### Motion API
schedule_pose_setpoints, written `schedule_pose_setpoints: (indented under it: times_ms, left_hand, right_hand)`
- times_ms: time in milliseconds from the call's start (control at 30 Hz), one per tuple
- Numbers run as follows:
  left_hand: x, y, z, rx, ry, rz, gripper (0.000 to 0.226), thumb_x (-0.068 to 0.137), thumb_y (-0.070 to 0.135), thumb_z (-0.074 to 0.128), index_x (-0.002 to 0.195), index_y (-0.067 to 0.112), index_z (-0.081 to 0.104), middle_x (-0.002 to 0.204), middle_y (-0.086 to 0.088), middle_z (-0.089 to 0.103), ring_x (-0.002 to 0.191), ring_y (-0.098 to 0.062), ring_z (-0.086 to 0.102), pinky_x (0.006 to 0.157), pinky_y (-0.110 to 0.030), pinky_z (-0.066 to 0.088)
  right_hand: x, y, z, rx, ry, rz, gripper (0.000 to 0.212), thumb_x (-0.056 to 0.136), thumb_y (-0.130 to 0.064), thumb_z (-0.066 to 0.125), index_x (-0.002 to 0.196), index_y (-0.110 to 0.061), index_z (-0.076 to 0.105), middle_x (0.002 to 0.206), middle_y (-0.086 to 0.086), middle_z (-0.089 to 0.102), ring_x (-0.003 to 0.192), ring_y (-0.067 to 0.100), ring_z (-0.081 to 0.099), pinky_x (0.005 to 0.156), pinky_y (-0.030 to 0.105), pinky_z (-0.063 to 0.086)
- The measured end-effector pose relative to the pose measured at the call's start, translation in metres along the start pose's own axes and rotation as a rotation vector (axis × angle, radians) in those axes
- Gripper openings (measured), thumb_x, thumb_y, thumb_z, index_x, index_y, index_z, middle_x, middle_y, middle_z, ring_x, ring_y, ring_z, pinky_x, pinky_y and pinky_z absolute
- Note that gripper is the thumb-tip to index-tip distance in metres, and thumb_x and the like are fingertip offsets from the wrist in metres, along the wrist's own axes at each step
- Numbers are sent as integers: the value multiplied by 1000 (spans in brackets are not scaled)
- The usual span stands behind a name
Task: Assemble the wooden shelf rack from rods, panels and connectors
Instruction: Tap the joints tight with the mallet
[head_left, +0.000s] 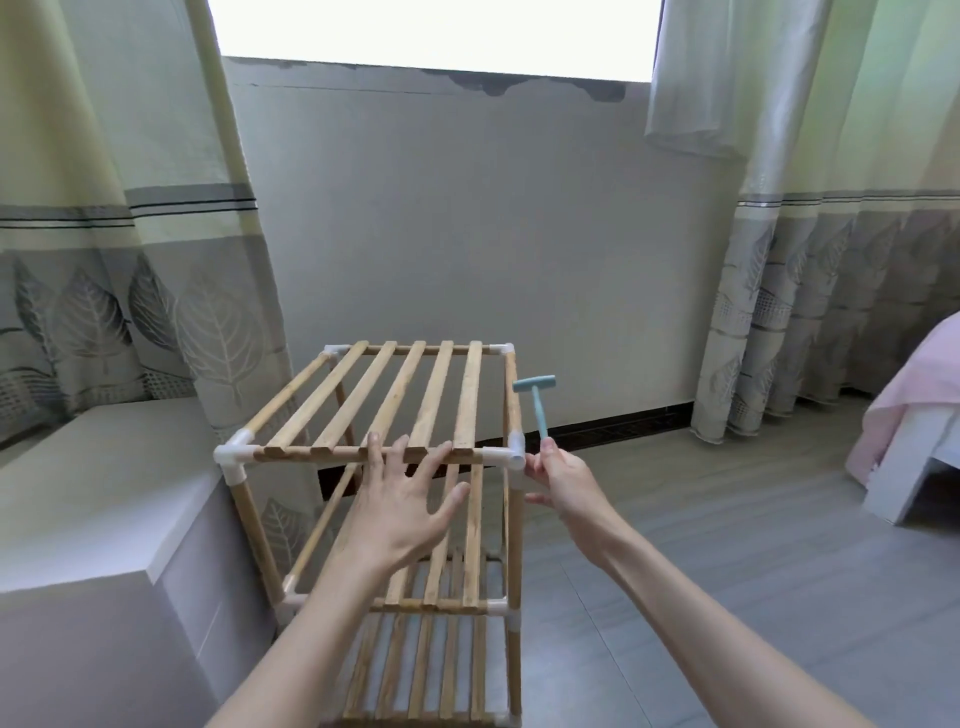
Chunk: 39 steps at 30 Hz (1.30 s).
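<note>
A wooden shelf rack stands upright on the floor, with three slatted tiers, wooden rods as legs and white plastic connectors at the corners. My left hand is spread with straight fingers, its fingertips at the front rail of the top tier. Just right of the rack's front right corner, my right hand pinches the handle of a small light-blue plastic hammer, whose head points up.
A white box-like cabinet stands close on the left of the rack. Leaf-patterned curtains hang left and right of a white wall. A pink-covered bed is at the far right. Grey floor lies to the right.
</note>
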<state>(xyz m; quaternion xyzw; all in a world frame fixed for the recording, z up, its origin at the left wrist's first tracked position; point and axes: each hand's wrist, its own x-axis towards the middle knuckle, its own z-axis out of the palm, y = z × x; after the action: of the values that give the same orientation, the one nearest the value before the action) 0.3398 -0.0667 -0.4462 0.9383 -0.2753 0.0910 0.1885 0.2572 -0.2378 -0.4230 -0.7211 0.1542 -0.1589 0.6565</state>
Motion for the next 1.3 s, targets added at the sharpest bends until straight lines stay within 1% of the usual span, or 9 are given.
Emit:
schedule_pose_setpoints:
  times_ms: [133, 267, 367, 567, 700, 867, 1000, 1167, 1300]
  left_hand:
    - [-8, -36, -10, -57, 63, 24, 57, 84, 73, 11, 133, 51, 29, 158, 4, 4, 133, -13, -33, 111, -40, -20]
    - [-5, -62, -24, -163, 49, 13, 42, 97, 44, 13, 130, 43, 39, 158, 6, 4, 136, -10, -27, 112, -43, -18]
    - [-6, -65, -24, -214, 99, -3, 40, 98, 45, 17, 127, 41, 44, 158, 1, 7, 140, -13, -23, 113, -42, -16]
    - [-25, -54, -4, -201, 139, -33, 63, 86, 59, 9, 145, 41, 21, 158, 2, -10, 139, -11, -26, 111, -41, -17]
    - [-25, -52, -11, -149, 116, -71, 60, 86, 52, 8, 143, 43, 22, 158, 4, -5, 140, -11, -24, 110, -44, -19]
    - [-25, -53, -11, -139, 101, -62, 50, 94, 47, 14, 143, 44, 21, 158, 5, -5, 141, -10, -21, 111, -45, -18]
    - [-25, -55, -10, -120, 101, -56, 45, 98, 45, 21, 143, 44, 22, 158, 4, -5, 142, -12, -21, 112, -47, -16]
    - [-26, -53, -12, -114, 93, -47, 45, 99, 43, 28, 143, 44, 20, 158, 4, -7, 142, -13, -21, 112, -47, -15]
    - [-26, -52, -14, -105, 99, -50, 45, 99, 43, 27, 143, 44, 21, 158, 2, -4, 143, -14, -20, 114, -47, -12]
  right_hand:
    - [-33, -1, 15, 126, -189, -36, 39, 103, -28, 25, 79, -19, 54, 121, 11, 60, 116, 18, 56, 82, 41, 56]
    - [-47, -7, 15, -52, -328, -92, 29, 102, -28, 28, 91, -14, 51, 101, -1, 64, 91, 11, 64, 62, 27, 57]
    - [-48, -20, 3, -301, -148, -233, 35, 100, -32, 33, 80, -10, 52, 67, 5, 64, 51, 15, 58, 47, 32, 46]
    - [-48, -53, -14, -502, 384, -758, 28, 96, -37, 27, 71, -28, 36, 43, -10, 37, 33, 7, 34, 36, 18, 28]
    - [-47, -24, -6, -1100, 11, -330, 32, 100, -40, 22, 82, -21, 41, 66, -5, 49, 60, 17, 50, 55, 30, 35]
    - [-46, -52, -10, -548, 369, -654, 31, 100, -29, 31, 70, -24, 37, 48, -6, 41, 41, 9, 43, 42, 21, 27]
    - [-50, -22, -6, -1016, 68, -244, 29, 102, -37, 23, 88, -21, 44, 70, -4, 52, 65, 18, 52, 56, 31, 35]
    - [-56, -31, -4, -471, 385, -535, 35, 100, -31, 29, 69, -19, 38, 49, -4, 41, 39, 8, 39, 40, 19, 28]
    - [-60, 6, 11, -774, 47, -215, 35, 102, -33, 25, 73, -22, 43, 61, -4, 50, 48, 7, 44, 44, 19, 33]
